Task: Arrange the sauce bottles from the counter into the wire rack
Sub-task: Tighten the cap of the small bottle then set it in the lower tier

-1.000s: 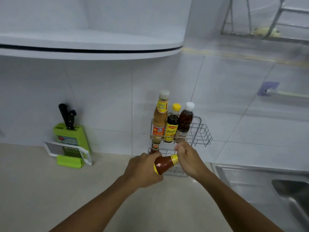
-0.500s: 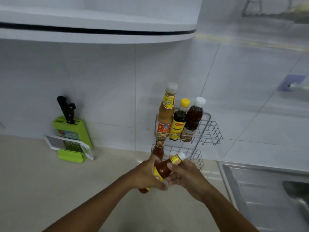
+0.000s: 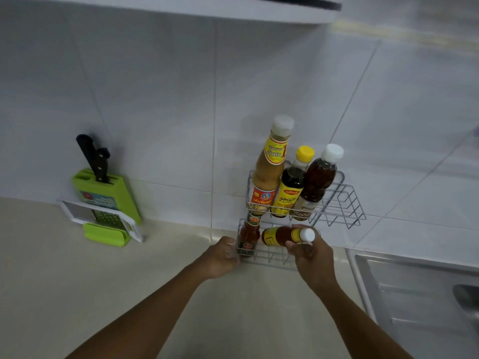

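Observation:
A two-tier wire rack stands against the tiled wall. Its upper tier holds a tall tan sauce bottle, a dark bottle with a yellow cap and a brown bottle with a white cap. In the lower tier a small red chili sauce bottle stands upright at the left. My right hand grips the white-capped neck of an orange-brown bottle with a yellow label, which lies nearly level over the lower tier. My left hand rests against the rack's lower left corner, beside the red bottle.
A green knife block with black-handled knives and a grater stand at the left on the beige counter. A steel sink is at the right. A white shelf hangs overhead.
The yellow-labelled bottle has gone from both hands to my right hand alone and moved up into the lower tier. My left hand let go and went to the rack's corner.

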Motion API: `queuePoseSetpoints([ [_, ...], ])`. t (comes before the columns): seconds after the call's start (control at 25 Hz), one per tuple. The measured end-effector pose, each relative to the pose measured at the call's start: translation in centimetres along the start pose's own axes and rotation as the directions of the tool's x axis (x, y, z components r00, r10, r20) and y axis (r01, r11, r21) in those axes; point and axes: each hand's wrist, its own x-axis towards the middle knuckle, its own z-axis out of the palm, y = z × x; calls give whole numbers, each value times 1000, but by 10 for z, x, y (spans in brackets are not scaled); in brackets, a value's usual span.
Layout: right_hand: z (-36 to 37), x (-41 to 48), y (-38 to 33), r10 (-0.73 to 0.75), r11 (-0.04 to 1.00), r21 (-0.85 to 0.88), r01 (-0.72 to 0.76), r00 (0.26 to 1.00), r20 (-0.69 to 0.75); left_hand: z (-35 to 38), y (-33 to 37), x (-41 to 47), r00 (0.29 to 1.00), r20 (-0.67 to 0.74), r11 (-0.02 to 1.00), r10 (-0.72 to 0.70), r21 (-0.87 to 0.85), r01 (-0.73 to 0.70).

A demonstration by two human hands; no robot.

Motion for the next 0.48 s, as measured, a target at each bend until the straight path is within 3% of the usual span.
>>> queuePoseSetpoints([
  [0.2, 12, 23, 1, 40, 988, -151, -30, 997, 62, 11, 11, 20, 998, 54, 994, 40, -106, -34],
  [0.48, 27, 47, 4, 88, 960, -280, -13, 962, 257, 16, 14, 36, 985, -93, 983, 143, -101, -152],
])
